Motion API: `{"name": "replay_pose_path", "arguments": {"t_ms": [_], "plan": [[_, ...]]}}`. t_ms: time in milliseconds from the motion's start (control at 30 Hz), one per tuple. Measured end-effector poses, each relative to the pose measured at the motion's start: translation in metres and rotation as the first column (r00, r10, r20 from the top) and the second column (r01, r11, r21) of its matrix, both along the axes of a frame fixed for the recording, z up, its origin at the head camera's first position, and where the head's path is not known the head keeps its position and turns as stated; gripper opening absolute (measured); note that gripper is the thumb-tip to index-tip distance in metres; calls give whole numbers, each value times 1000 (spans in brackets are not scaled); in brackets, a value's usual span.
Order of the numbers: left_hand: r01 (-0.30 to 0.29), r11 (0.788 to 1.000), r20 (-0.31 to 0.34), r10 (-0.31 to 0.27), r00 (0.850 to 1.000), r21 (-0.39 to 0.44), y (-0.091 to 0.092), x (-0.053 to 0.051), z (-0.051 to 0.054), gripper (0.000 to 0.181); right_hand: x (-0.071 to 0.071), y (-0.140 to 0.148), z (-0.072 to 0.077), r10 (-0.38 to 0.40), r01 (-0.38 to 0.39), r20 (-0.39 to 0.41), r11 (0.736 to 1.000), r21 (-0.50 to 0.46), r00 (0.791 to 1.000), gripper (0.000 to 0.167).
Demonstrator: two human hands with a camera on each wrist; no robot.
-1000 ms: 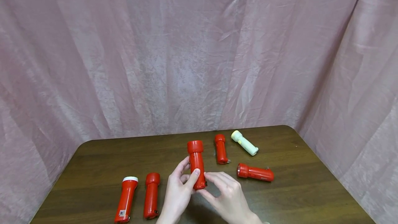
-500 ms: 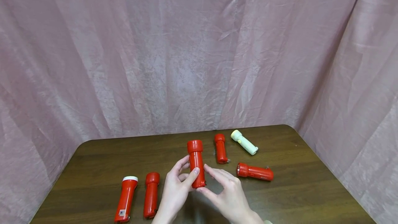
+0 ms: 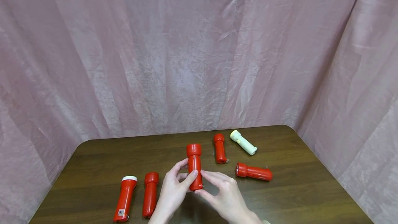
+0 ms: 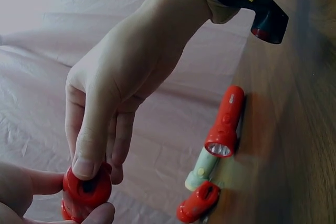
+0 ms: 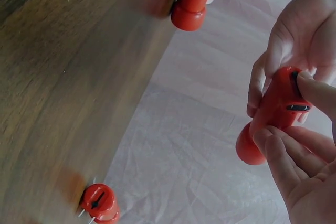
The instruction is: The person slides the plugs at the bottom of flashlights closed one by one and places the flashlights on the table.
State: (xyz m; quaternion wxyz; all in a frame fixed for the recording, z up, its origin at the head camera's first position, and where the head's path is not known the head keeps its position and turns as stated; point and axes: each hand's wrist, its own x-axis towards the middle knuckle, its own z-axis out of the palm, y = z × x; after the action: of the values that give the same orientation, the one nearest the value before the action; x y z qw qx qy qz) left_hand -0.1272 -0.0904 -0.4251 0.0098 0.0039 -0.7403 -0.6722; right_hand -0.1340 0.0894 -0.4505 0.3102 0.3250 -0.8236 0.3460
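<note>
In the head view my left hand point(image 3: 174, 186) grips a red flashlight point(image 3: 194, 161) above the table, its wide head tilted up and away from me. The left thumb lies along the body, with the other fingers behind it. My right hand point(image 3: 225, 191) pinches the flashlight's tail end between thumb and forefinger. In the left wrist view the right hand point(image 4: 126, 72) reaches down, its thumb on the round red end point(image 4: 86, 187). Black parts show on the tail of the held flashlight point(image 5: 273, 103) in the right wrist view, beside the right hand point(image 5: 302, 177).
On the brown table point(image 3: 109, 161) lie a white-rimmed red flashlight point(image 3: 125, 198) and a red flashlight point(image 3: 150, 194) at left. Toward the right are a red flashlight point(image 3: 219, 149), a pale green flashlight point(image 3: 244, 142) and another red flashlight point(image 3: 254, 172). Pink curtains point(image 3: 186, 51) surround the table.
The held flashlight has dipped slightly and shifted a little left with both hands. My right forefinger, lifted a little half a second ago, is back against its side. The flashlights on the table stay put.
</note>
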Motion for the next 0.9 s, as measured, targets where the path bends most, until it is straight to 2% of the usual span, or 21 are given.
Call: {"name": "replay_pose_path", "arguments": {"t_ms": [267,400,533,800,900], "plan": [[10,992,-5,-11,1000,-124,-9,1,-11,63,1,-3,-2,39,-43,48,995,86,998,49],[12,982,-14,-15,1000,-189,-14,2,-18,63,0,-5,-3,54,-73,121,986,152,991,44],[11,974,-2,-12,1000,-227,-18,3,-23,63,-1,-7,-3,66,-111,201,969,223,977,41],[13,944,42,1,999,-328,-29,6,-33,64,-3,-14,-2,102,-197,282,923,331,954,41],[13,937,43,2,999,-349,-32,6,-36,64,-4,-17,-2,122,-225,288,907,356,950,39]]}}
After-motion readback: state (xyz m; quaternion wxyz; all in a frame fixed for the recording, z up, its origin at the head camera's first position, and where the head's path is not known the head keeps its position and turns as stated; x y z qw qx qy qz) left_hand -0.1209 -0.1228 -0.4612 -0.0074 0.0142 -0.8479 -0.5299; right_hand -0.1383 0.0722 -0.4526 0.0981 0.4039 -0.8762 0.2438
